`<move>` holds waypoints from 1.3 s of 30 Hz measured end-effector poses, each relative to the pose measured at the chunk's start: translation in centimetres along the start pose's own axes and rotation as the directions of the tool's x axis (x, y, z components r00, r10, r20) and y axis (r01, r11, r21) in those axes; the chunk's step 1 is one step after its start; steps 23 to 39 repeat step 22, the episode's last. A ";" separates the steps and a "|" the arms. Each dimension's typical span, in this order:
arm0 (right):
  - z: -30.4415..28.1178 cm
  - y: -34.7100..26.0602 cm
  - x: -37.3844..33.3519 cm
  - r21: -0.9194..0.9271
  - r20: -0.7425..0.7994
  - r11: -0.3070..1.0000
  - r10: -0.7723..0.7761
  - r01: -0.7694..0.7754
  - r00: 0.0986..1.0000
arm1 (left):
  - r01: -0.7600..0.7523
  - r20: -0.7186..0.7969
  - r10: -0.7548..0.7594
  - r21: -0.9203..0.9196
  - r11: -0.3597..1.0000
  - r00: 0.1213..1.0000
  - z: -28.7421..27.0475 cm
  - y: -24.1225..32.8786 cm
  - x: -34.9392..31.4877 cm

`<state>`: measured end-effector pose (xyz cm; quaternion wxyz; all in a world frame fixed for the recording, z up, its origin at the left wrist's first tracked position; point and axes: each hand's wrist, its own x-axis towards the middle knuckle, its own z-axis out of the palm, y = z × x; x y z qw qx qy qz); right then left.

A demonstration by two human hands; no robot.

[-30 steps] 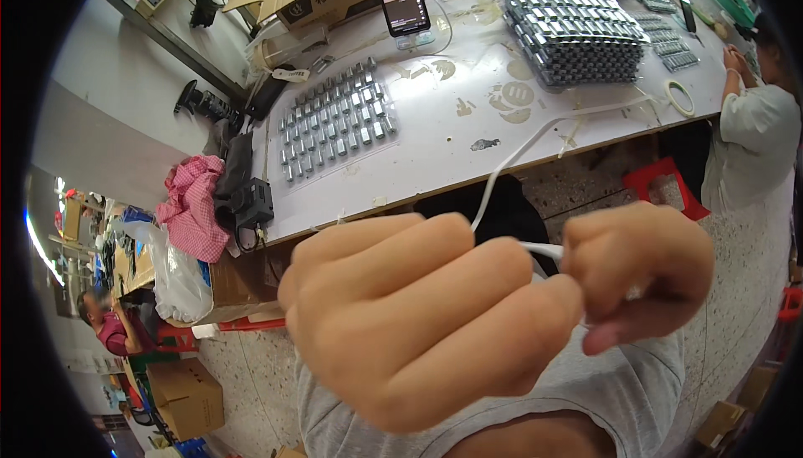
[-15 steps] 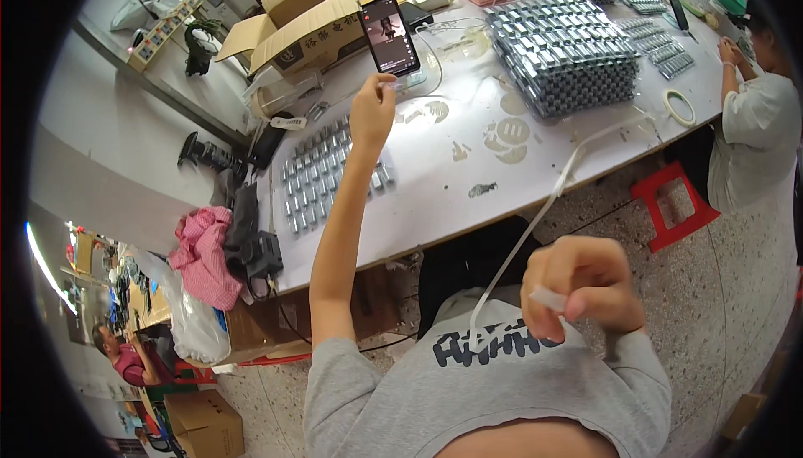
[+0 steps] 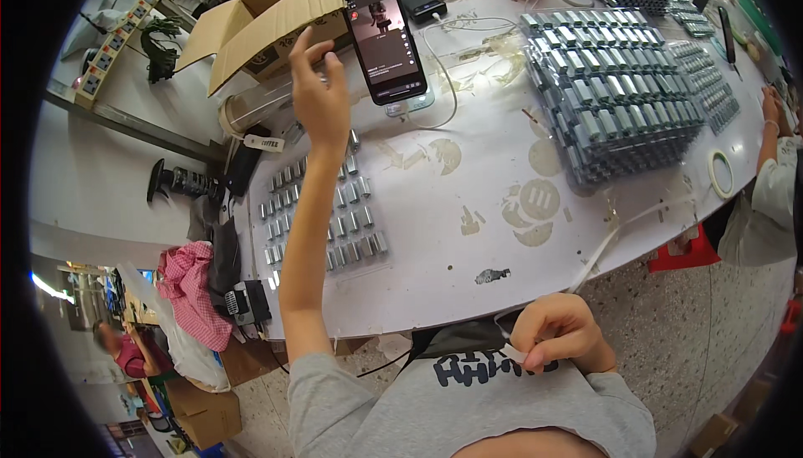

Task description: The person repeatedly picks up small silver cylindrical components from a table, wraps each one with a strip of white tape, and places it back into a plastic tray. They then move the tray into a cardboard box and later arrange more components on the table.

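My left hand (image 3: 320, 98) is raised beside the upright phone (image 3: 387, 44), left of its lit screen, fingers apart and holding nothing. Beneath that forearm lies a clear tray of small silver metal cylinders (image 3: 360, 217) in rows. Low in front of my shirt, my right hand (image 3: 562, 332) pinches a small whitish strip piece (image 3: 512, 353) between thumb and fingers. A long pale strip (image 3: 595, 253) hangs off the table edge toward that hand; whether it joins the pinched piece I cannot tell.
A tall stack of trays with silver cylinders (image 3: 615, 94) stands right of centre on the white table (image 3: 418, 278). A tape roll (image 3: 720, 174) lies near the right edge. An open cardboard box (image 3: 276, 35) stands behind my left hand. Another person's arm (image 3: 769, 140) is at the right.
My left hand has moved left, away from the phone's lower edge, and its fingers have spread. The phone screen's picture has shifted. My right hand has lowered, still pinching the whitish piece.
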<state>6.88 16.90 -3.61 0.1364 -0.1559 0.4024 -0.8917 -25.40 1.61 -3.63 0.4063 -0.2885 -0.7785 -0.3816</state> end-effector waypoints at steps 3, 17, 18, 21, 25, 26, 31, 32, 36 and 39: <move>-0.9 -0.1 0.8 -0.052 0.004 0.999 -0.003 0.003 1.000 | 0.461 0.350 -0.400 -0.111 0.880 0.847 -3.6 3.5 -0.2; 1.8 0.9 1.6 -0.016 -0.247 0.996 -0.089 0.088 0.965 | 0.944 0.867 -0.385 -0.327 0.041 0.317 -15.3 15.4 -11.4; 1.2 1.1 1.8 -0.098 -0.133 0.986 -0.148 0.135 0.980 | 0.938 0.869 -0.371 -0.347 0.016 0.328 -15.5 15.3 -11.9; 2.0 1.4 1.9 -0.326 -0.095 0.915 -0.282 0.238 0.955 | 0.905 0.866 -0.339 -0.417 -0.080 0.369 -15.9 15.8 -13.1; 1.9 1.4 1.5 -0.262 -0.083 0.956 -0.161 0.135 0.983 | 0.889 0.861 -0.332 -0.443 -0.115 0.386 -16.0 16.0 -13.5; 1.9 1.4 1.5 -0.262 -0.083 0.956 -0.161 0.135 0.983 | 0.889 0.861 -0.332 -0.443 -0.115 0.386 -16.0 16.0 -13.5; 1.9 1.4 1.5 -0.262 -0.083 0.956 -0.161 0.135 0.983 | 0.889 0.861 -0.332 -0.443 -0.115 0.386 -16.0 16.0 -13.5; 1.9 1.4 1.5 -0.262 -0.083 0.956 -0.161 0.135 0.983 | 0.889 0.861 -0.332 -0.443 -0.115 0.386 -16.0 16.0 -13.5; 1.9 1.4 1.5 -0.262 -0.083 0.956 -0.161 0.135 0.983 | 0.889 0.861 -0.332 -0.443 -0.115 0.386 -16.0 16.0 -13.5; 1.9 1.4 1.5 -0.262 -0.083 0.956 -0.161 0.135 0.983 | 0.889 0.861 -0.332 -0.443 -0.115 0.386 -16.0 16.0 -13.5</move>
